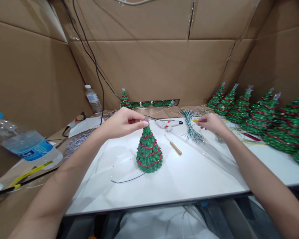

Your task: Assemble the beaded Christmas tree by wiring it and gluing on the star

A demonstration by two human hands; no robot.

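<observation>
A small green Christmas tree with red garland stands upright on the white tabletop. Its clear star topper is pinched between the thumb and fingers of my left hand. From the tree's base a thin dark wire runs out to the left. My right hand is closed at the right, by a bundle of green and white wires. A small yellow piece shows at its fingertips; its kind is too small to tell. Between the hands lie a wooden-handled awl and a white glue gun.
Several finished-looking trees line the right side, near a red pen-like tool. Water bottles and a larger blue-capped bottle stand left. Cardboard walls enclose the table; black cables hang at the back left.
</observation>
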